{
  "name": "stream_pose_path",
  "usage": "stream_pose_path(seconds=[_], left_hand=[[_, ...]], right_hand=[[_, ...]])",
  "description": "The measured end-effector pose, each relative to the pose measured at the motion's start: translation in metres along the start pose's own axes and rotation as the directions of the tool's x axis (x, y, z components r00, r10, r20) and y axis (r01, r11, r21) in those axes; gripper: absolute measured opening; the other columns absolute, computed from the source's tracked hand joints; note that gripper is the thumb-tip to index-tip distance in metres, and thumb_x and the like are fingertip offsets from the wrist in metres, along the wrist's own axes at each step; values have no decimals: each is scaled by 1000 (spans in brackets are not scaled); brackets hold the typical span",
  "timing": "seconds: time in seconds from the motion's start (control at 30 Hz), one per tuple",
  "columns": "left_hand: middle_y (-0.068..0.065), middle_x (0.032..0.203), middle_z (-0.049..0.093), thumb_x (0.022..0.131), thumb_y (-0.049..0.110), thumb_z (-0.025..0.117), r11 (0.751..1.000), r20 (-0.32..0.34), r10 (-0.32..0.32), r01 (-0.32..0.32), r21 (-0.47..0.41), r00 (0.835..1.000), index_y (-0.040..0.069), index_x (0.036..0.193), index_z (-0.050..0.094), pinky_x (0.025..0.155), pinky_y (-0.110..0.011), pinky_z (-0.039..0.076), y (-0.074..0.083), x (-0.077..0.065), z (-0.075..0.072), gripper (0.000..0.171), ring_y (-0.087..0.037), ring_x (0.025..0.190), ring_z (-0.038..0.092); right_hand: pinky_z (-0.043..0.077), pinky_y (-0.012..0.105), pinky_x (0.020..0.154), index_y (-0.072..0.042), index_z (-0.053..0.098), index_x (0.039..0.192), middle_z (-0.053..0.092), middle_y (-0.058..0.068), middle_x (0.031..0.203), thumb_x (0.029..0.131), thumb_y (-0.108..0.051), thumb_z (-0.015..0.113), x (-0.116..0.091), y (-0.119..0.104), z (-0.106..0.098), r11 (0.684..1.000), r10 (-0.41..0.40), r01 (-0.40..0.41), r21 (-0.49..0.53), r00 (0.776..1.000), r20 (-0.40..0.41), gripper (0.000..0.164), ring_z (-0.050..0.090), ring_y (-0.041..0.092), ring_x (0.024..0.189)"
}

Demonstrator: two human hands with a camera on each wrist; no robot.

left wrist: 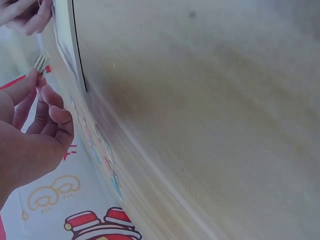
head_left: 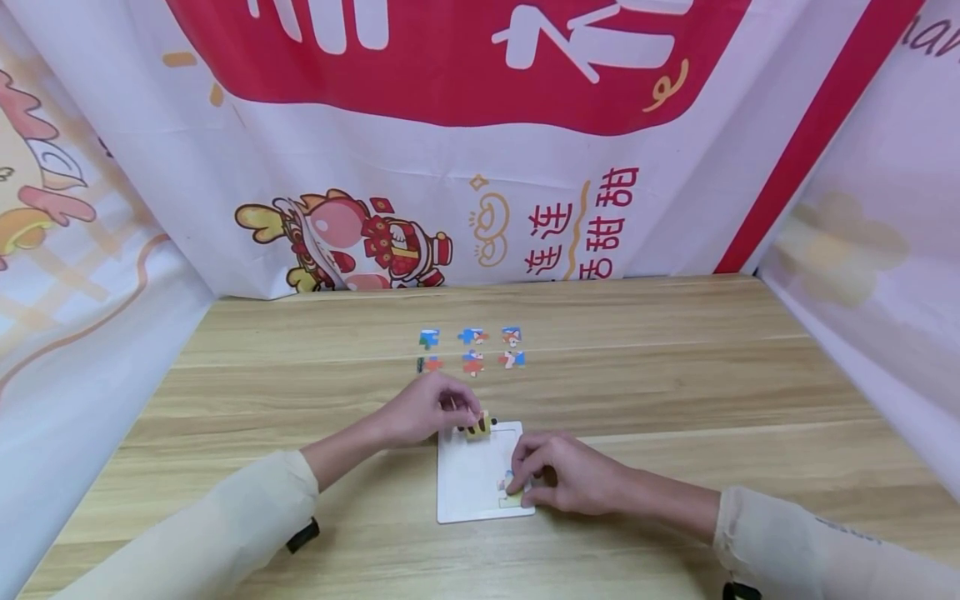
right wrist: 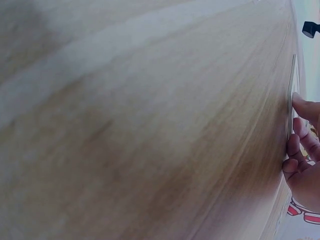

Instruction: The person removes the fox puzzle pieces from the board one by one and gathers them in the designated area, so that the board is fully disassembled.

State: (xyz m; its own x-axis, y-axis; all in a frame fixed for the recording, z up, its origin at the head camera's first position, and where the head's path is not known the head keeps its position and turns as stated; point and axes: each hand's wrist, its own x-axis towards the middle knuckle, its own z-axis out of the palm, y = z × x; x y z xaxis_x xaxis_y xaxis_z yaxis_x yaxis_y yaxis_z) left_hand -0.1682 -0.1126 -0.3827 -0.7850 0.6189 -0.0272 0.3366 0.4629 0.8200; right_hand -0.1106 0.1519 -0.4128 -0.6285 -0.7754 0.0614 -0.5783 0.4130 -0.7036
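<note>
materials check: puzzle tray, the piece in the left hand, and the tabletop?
Puzzle tray: white, matte, thin and flat with a raised rim; looks like cardboard or thin board, can't tell which.
Piece pinched by the left hand: its edge in the left wrist view shows pale layers, likely pressed card or thin wood with a printed face.
Tabletop: light wood grain with a smooth low sheen, probably laminate or veneer.

Both arms are clothed in long, loose sleeves of pale cream fabric, ending above the wrists. A black strap sits at each forearm beneath the sleeve edge. Left hand [head_left: 423, 408] and right hand [head_left: 566, 475] are bare, without gloves.
</note>
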Motion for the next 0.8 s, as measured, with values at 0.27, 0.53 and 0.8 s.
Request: stream_pose_path(seconds=[0.27,0.53,0.8], left_hand=[[2,87,74,95,7,75,998,-70,-19,23,65,997,7,97,81,65,-23,49,-9,13,-7,6,-12,73,59],[2,81,71,94,4,75,992,-102,-29,41,116,994,6,93,79,64,-25,49,-17,30,-13,5,-12,72,59],[1,79,71,93,2,76,988,-95,-18,33,149,995,5,94,79,63,-25,49,-24,41,-15,4,-12,70,59]], right_hand=[[52,22,75,-15,84,100,63,-11,100,86,-5,83,0,-1,0,1000,20,-20,9,1000,7,17,56,5,88],[52,22,75,-14,84,99,63,-11,100,86,-4,83,0,-1,0,1000,7,-7,15,1000,4,17,57,4,88],[52,22,74,-14,84,99,63,-10,99,85,-3,84,0,0,0,1000,-5,5,8,1000,-4,18,56,4,86]])
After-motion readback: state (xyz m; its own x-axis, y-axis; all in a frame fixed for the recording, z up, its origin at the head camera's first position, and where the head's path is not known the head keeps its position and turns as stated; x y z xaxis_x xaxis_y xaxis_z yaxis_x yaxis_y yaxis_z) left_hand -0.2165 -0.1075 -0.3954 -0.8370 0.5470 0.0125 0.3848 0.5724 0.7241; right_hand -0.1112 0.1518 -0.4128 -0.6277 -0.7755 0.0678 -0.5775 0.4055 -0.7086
